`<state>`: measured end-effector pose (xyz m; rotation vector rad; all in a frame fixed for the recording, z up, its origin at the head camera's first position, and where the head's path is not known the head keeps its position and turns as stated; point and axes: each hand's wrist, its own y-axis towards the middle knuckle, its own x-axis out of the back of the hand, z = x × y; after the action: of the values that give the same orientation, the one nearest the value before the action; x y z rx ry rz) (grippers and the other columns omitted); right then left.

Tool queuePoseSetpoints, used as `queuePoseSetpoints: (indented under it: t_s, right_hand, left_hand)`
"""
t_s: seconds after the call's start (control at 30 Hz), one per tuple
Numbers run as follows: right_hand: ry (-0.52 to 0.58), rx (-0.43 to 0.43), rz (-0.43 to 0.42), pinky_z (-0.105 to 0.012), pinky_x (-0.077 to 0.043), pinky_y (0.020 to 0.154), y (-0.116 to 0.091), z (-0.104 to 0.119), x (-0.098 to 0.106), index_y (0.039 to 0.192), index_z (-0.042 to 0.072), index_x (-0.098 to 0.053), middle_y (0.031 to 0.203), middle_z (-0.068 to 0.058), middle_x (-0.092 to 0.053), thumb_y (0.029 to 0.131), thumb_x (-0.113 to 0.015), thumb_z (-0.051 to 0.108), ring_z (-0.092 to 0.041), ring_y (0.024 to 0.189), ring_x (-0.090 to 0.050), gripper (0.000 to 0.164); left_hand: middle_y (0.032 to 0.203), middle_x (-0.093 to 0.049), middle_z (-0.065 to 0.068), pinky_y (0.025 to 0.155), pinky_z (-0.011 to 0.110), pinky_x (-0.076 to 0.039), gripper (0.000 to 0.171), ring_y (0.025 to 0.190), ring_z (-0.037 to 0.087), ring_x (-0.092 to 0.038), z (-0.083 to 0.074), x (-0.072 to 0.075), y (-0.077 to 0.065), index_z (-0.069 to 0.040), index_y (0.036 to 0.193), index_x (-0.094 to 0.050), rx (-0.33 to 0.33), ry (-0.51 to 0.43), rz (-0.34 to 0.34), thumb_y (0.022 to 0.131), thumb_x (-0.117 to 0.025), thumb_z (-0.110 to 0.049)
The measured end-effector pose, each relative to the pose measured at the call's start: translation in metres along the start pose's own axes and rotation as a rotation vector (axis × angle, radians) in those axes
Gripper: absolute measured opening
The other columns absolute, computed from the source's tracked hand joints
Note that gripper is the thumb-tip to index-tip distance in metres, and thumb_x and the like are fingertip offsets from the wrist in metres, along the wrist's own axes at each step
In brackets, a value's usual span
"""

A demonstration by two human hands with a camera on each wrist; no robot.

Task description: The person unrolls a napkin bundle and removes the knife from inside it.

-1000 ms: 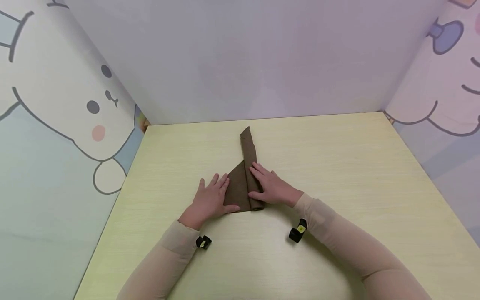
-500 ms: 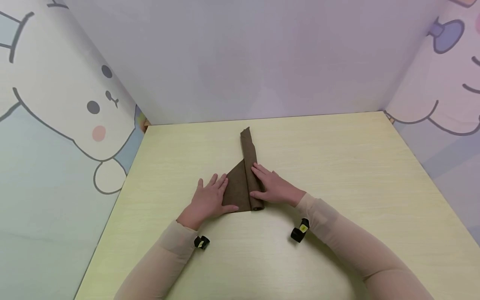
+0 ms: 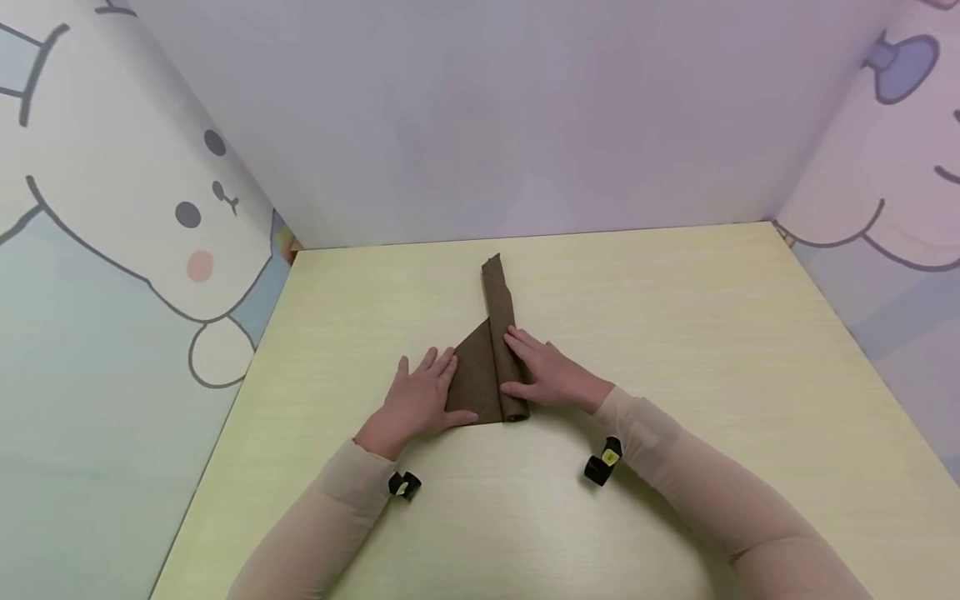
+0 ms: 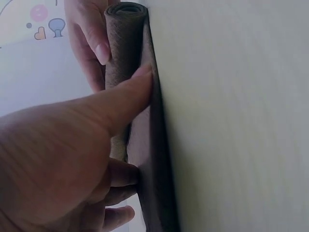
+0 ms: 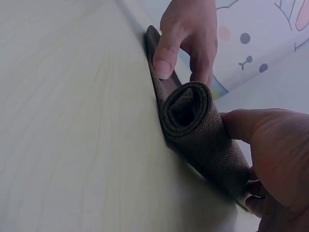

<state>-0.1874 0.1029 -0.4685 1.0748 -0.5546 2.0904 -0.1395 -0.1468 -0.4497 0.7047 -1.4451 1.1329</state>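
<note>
A dark brown cloth (image 3: pixel 475 379) lies on the table, its right side wound into a slim roll (image 3: pixel 498 296) that reaches past the flat part toward the back wall. On the flat, slanted-edge part rests the left hand (image 3: pixel 415 402), fingers spread and thumb near the front edge. The right hand (image 3: pixel 557 377) touches the roll from the right with thumb and extended fingertips. Seen end-on in the right wrist view, the roll (image 5: pixel 212 133) shows spiral layers around a hollow core. Part of the flat cloth is hidden beneath the left hand.
The pale wooden table (image 3: pixel 660 325) meets a plain wall (image 3: pixel 480 125) at the back. Side panels with cartoon animals stand at left and right. A small black camera is on each wrist, and both arms wear beige sleeves.
The right hand has shifted very slightly to the right along with its wrist. The left hand and the cloth look almost the same as before.
</note>
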Motion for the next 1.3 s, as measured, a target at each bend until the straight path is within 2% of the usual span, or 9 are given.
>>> queuePoseSetpoints:
  t_s: [0.3,0.43,0.63,0.83,0.97,1.3]
  right_hand:
    - [-0.028,-0.001,-0.028,-0.061,-0.018,0.109,-0.001,0.009,0.000,0.153,0.005,-0.020,0.160,-0.009,-0.012,0.089,-0.057,0.059,-0.021,0.146,-0.013,0.091]
    - [-0.070,0.036,-0.041,-0.063,-0.019,0.108,0.004,0.016,0.000,0.153,0.005,-0.022,0.160,-0.009,-0.013,0.089,-0.055,0.062,-0.022,0.146,-0.013,0.092]
    - [-0.158,0.089,0.009,-0.064,-0.015,0.108,0.015,0.028,-0.003,0.154,0.009,-0.019,0.161,-0.006,-0.009,0.083,-0.053,0.072,-0.023,0.147,-0.003,0.101]
    - [-0.230,0.128,0.052,-0.064,-0.011,0.109,0.023,0.039,-0.007,0.155,0.010,-0.018,0.161,-0.005,-0.011,0.079,-0.050,0.077,-0.022,0.147,0.001,0.106]
    - [-0.283,0.127,0.065,-0.063,-0.011,0.110,0.025,0.042,-0.009,0.154,0.009,-0.020,0.160,-0.006,-0.013,0.079,-0.050,0.078,-0.023,0.147,0.001,0.106]
    - [-0.342,0.139,0.047,-0.065,-0.012,0.109,0.024,0.040,-0.013,0.153,0.008,-0.025,0.160,-0.007,-0.014,0.079,-0.048,0.079,-0.025,0.147,-0.001,0.105]
  left_hand:
    - [0.158,-0.020,0.010,0.109,0.060,-0.019,0.098,0.145,0.027,-0.018,-0.008,0.009,-0.002,-0.003,0.151,-0.028,-0.017,0.068,0.007,0.086,-0.041,-0.075]
    - [0.158,-0.020,0.012,0.109,0.059,-0.020,0.099,0.144,0.028,-0.020,-0.012,0.011,-0.004,-0.003,0.151,-0.028,-0.027,0.080,-0.002,0.086,-0.038,-0.077]
    - [0.158,-0.021,0.013,0.108,0.059,-0.022,0.105,0.144,0.029,-0.021,-0.013,0.007,-0.007,-0.002,0.151,-0.026,-0.028,0.095,-0.006,0.083,-0.038,-0.081]
    - [0.159,-0.017,0.013,0.109,0.058,-0.021,0.110,0.144,0.029,-0.019,-0.013,0.007,-0.012,-0.001,0.152,-0.022,-0.008,0.043,0.032,0.080,-0.040,-0.083]
    - [0.159,-0.016,0.014,0.109,0.058,-0.021,0.111,0.144,0.030,-0.020,-0.013,0.007,-0.015,0.000,0.151,-0.022,-0.016,0.002,0.022,0.079,-0.041,-0.083]
    - [0.159,-0.014,0.013,0.110,0.057,-0.020,0.114,0.145,0.028,-0.017,-0.011,0.003,-0.013,0.000,0.152,-0.021,-0.012,-0.003,0.035,0.078,-0.039,-0.085]
